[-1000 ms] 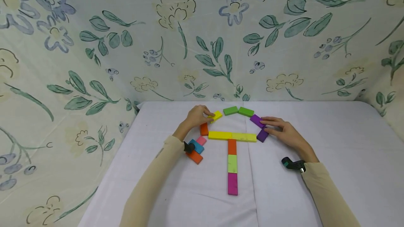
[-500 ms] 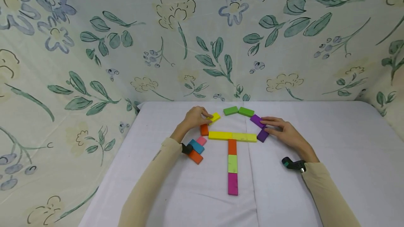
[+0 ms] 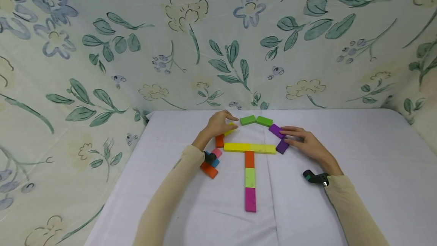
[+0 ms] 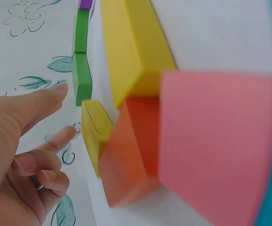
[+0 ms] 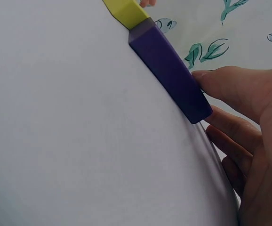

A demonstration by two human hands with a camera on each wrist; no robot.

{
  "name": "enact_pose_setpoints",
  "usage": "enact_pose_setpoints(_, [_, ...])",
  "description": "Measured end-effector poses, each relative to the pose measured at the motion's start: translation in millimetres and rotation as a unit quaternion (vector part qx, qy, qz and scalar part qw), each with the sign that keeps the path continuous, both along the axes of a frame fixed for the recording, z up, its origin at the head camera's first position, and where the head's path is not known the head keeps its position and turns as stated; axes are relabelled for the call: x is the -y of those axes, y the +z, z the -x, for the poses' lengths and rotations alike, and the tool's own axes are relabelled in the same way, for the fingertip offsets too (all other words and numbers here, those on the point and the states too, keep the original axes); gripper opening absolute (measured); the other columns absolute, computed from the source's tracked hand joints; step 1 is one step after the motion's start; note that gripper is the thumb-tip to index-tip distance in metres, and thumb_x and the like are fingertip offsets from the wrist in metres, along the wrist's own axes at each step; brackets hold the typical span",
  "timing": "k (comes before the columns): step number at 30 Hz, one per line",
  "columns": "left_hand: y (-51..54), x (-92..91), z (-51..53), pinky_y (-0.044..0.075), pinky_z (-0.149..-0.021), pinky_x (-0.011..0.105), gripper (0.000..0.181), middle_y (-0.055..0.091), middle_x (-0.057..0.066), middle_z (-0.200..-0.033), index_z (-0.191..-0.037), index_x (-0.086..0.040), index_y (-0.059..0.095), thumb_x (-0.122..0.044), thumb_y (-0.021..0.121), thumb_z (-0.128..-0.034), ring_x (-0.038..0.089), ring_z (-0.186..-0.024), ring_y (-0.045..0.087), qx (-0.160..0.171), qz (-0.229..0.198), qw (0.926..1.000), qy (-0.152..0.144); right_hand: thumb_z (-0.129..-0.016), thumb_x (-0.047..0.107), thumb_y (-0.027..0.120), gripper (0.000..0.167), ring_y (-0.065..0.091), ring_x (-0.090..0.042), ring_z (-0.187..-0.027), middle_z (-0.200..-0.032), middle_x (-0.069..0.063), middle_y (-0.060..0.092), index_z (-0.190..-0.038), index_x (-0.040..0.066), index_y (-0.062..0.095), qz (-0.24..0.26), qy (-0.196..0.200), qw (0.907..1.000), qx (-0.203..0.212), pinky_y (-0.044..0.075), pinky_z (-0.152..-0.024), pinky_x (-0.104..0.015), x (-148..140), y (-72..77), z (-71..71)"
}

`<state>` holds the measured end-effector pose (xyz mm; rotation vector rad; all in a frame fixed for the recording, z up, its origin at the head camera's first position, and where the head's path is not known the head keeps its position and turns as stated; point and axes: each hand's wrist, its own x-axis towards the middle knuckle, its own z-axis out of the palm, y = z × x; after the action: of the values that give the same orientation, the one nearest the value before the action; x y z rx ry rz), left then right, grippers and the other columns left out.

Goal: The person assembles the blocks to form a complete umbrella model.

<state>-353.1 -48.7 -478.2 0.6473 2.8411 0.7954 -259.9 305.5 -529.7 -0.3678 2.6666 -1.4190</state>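
Note:
My left hand [image 3: 219,123] hovers with thumb and index finger spread, just above a short yellow block [image 3: 229,129] and beside the left end of a green block [image 3: 247,120]. In the left wrist view its fingers stand apart from the yellow block [image 4: 94,129], which leans close to an orange block [image 4: 126,155]. My right hand [image 3: 308,143] rests fairly straight fingers against a purple block [image 3: 275,130] and a dark purple block [image 3: 282,146]. The right wrist view has the thumb touching the dark purple block [image 5: 171,70]. Blocks form an arch over a yellow bar [image 3: 249,147].
Below the bar runs a stem of an orange, a light green and a magenta block [image 3: 250,199]. Pink, blue and orange blocks [image 3: 209,170] lie under the left wrist. White cloth [image 3: 307,215] covers the table; floral fabric [image 3: 218,41] hangs behind it.
My left hand has let go of the short yellow block after shifting it left and down toward the orange one, then spread its fingers toward the green block. My right hand stays in place.

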Motion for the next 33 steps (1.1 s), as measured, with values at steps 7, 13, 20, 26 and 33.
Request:
enact_pose_setpoints(7, [1.4, -20.6, 5.2, 0.05, -0.107, 0.045, 0.032, 0.069, 0.009, -0.13, -0.124, -0.018, 0.077, -0.026, 0.079, -0.0929, 0.03, -0.123, 0.061, -0.005, -0.017, 0.9998, -0.013, -0.102, 0.031, 0.068, 0.043, 0.025, -0.045, -0.155, -0.162, -0.014, 0.043, -0.142, 0.016, 0.065, -0.001, -0.001, 0.9999, 0.013, 0.016, -0.12, -0.072, 0.9, 0.2, -0.4])
enact_pose_setpoints(13, [2.3, -34.8, 5.2, 0.051, -0.105, 0.041, 0.032, 0.069, 0.005, -0.126, -0.123, -0.021, 0.078, -0.026, 0.081, -0.0919, 0.025, -0.118, 0.061, -0.005, -0.003, 1.0, 0.003, -0.101, 0.028, 0.068, 0.042, 0.024, -0.045, -0.155, -0.162, -0.014, 0.043, -0.141, 0.015, 0.065, 0.005, 0.0, 0.9999, 0.015, 0.016, -0.12, -0.072, 0.4, 3.1, -2.0])
enact_pose_setpoints(20, [1.7, -42.6, 5.6, 0.052, -0.101, 0.036, 0.029, 0.07, 0.005, -0.123, -0.121, -0.021, 0.078, -0.025, 0.08, -0.0924, 0.022, -0.113, 0.062, -0.012, 0.023, 0.9995, 0.019, -0.102, 0.027, 0.067, 0.042, 0.025, -0.045, -0.155, -0.161, -0.015, 0.043, -0.142, 0.014, 0.065, 0.0, 0.0, 1.0, 0.009, 0.015, -0.121, -0.072, -0.2, 1.2, -0.5])
enact_pose_setpoints(26, [-2.4, -43.2, 8.6, 0.052, -0.101, 0.037, 0.027, 0.071, 0.006, -0.124, -0.12, -0.018, 0.078, -0.021, 0.079, -0.093, 0.023, -0.116, 0.063, -0.011, 0.013, 0.9998, 0.014, -0.102, 0.028, 0.067, 0.042, 0.024, -0.045, -0.155, -0.161, -0.016, 0.043, -0.141, 0.013, 0.065, 0.001, -0.002, 1.0, 0.009, 0.015, -0.121, -0.072, 0.4, 1.1, -0.4])
enact_pose_setpoints(33, [-5.9, -41.1, 10.8, 0.051, -0.104, 0.038, 0.026, 0.072, 0.005, -0.124, -0.119, -0.018, 0.079, -0.02, 0.079, -0.0929, 0.024, -0.117, 0.063, -0.003, 0.0, 0.9999, 0.017, -0.101, 0.029, 0.068, 0.042, 0.024, -0.045, -0.155, -0.162, -0.015, 0.043, -0.141, 0.015, 0.065, -0.001, -0.004, 0.9999, 0.013, 0.015, -0.121, -0.072, -0.1, 1.7, -1.2])
